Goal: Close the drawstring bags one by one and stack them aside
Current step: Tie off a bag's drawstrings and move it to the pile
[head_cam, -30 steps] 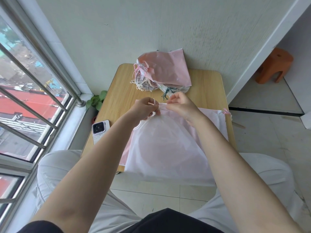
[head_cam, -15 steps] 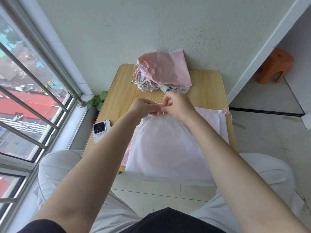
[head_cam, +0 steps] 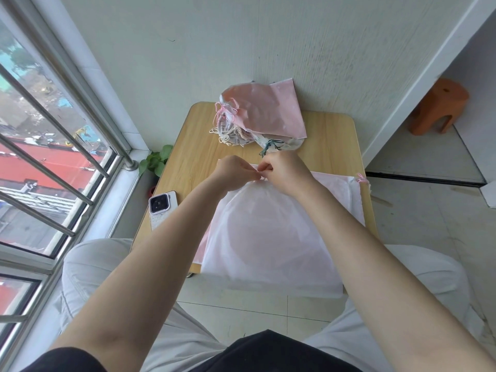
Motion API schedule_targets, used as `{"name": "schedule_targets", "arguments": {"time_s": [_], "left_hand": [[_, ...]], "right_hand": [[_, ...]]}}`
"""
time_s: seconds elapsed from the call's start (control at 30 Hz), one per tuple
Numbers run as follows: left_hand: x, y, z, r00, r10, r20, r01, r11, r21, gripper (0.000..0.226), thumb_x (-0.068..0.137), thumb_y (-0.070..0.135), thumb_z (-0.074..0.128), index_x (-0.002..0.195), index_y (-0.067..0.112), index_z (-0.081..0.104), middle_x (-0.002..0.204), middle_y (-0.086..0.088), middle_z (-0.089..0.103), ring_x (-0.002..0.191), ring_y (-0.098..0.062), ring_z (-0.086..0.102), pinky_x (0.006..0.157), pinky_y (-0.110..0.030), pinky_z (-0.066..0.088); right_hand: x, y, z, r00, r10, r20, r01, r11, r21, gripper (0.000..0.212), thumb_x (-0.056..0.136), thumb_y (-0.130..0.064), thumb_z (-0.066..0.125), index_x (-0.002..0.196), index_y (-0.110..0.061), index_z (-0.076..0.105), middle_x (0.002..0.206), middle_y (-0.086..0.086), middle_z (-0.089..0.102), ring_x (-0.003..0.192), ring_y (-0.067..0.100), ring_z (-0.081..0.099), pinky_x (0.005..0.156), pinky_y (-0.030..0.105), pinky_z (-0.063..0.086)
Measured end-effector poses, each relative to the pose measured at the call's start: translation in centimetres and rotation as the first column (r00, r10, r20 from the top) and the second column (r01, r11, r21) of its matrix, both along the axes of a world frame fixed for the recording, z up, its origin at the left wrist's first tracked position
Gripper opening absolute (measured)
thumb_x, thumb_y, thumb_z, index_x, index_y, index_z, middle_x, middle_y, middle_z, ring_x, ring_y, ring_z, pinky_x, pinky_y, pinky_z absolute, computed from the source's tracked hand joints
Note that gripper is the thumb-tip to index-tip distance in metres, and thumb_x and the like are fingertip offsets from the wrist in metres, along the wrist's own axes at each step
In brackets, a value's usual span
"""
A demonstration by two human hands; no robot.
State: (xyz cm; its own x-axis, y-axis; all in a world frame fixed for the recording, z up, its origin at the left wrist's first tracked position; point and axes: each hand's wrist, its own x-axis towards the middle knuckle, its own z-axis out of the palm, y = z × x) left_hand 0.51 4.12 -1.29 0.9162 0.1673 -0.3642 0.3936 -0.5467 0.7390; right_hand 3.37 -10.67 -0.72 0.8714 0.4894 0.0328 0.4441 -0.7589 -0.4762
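A wooden table point(head_cam: 193, 146) fills the middle of the frame, set against the wall so its far edge can serve as the put-aside place. On its lower half lies the white bag point(head_cam: 268, 237), the one in hand, spread flat with its bottom hanging over the near edge and its mouth turned toward the centre. Beneath it, a pink bag point(head_cam: 346, 189) shows at centre right, probably waiting its turn. At upper centre sits the stack of closed bags point(head_cam: 271, 114), cords gathered to the left. A phone point(head_cam: 161, 210) lies at centre left, apart from the work. At the mouth the left hand point(head_cam: 233, 171) and right hand point(head_cam: 285, 170) meet, both with fingers curled, pinching the cord, likely to tie it.
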Motion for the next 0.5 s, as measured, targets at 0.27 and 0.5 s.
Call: {"name": "schedule_targets", "arguments": {"time_s": [0.27, 0.5], "left_hand": [[0.2, -0.1, -0.4, 0.981, -0.187, 0.042, 0.173, 0.957, 0.232, 0.021, 0.092, 0.036, 0.060, 0.086, 0.019, 0.069, 0.087, -0.005, 0.062, 0.088, -0.024, 0.053, 0.080, -0.034, 0.041], [-0.5, -0.4, -1.1, 0.958, -0.253, 0.131, 0.164, 0.866, 0.473, 0.021, 0.097, 0.031, 0.054, 0.110, 0.019, 0.065, 0.113, 0.000, 0.060, 0.108, -0.022, 0.055, 0.087, -0.033, 0.034]], "right_hand": [[0.7, 0.2, 0.5, 0.995, 0.086, -0.052, -0.096, 0.967, -0.238, 0.019, 0.096, -0.017, 0.054, 0.107, -0.012, 0.068, 0.112, 0.010, 0.064, 0.105, 0.027, 0.058, 0.080, 0.032, 0.044], [1.3, -0.9, 0.0, 0.778, 0.026, -0.627, 0.097, 0.982, 0.161, 0.019, 0.099, -0.013, 0.051, 0.082, -0.013, 0.060, 0.068, 0.000, 0.050, 0.060, 0.013, 0.044, 0.058, 0.025, 0.035]]}}
